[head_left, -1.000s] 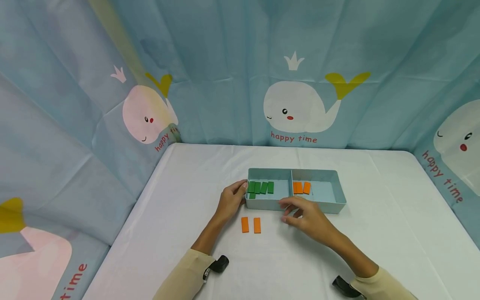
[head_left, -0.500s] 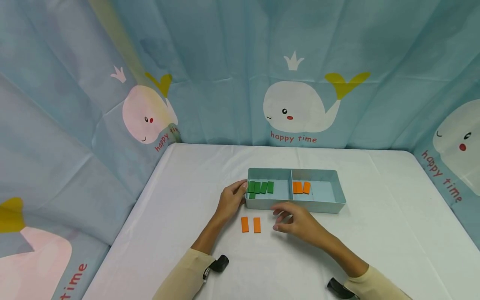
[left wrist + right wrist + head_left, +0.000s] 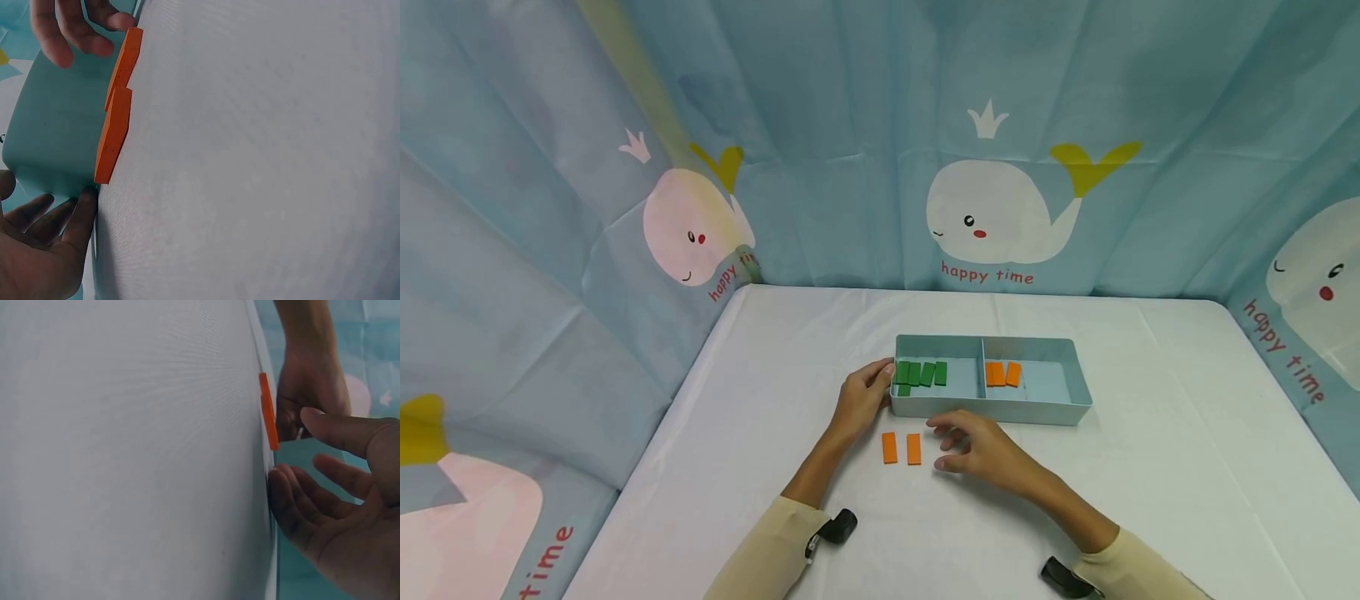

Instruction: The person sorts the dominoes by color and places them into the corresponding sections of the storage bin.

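My left hand rests against the left end wall of the tray, fingers relaxed, holding nothing. Two orange blocks lie flat on the table just left of my right fingertips. My right hand hovers, fingers loosely extended, empty.

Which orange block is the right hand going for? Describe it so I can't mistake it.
Find the light blue divided tray mid-table. On the cloth just in front of its left half lie two orange blocks side by side. It's the right-hand block, nearest the right hand, whose fingertips haven't touched it.
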Demonstrator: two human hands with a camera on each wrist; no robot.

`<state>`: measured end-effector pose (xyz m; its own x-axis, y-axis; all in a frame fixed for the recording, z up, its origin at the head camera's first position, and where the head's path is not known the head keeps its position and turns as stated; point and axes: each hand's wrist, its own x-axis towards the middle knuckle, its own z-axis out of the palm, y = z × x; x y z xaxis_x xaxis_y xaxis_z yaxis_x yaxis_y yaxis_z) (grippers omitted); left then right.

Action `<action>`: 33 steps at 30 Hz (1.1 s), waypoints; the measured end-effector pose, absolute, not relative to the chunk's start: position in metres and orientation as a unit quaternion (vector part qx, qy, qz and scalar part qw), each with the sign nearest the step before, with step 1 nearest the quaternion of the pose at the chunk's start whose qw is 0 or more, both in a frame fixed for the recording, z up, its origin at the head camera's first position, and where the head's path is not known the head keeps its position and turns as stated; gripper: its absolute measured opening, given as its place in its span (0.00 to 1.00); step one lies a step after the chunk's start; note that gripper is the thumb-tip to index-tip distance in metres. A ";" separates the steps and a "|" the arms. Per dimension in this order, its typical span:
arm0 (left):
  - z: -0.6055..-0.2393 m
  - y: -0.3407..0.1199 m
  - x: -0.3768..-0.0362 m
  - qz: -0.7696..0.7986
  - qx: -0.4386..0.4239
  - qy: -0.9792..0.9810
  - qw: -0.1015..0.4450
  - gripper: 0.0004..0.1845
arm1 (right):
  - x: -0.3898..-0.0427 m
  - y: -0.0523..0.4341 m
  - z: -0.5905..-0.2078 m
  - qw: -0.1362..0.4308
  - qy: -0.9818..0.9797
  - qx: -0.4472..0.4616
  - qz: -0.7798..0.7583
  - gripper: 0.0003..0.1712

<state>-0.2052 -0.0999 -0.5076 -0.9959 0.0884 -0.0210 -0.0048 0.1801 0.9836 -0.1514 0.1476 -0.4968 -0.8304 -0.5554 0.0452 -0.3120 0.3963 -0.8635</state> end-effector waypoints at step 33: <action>-0.509 -0.100 -0.206 0.628 0.031 0.777 0.029 0.28 | -0.159 0.112 -0.499 0.119 0.859 -0.283 -0.410 0.32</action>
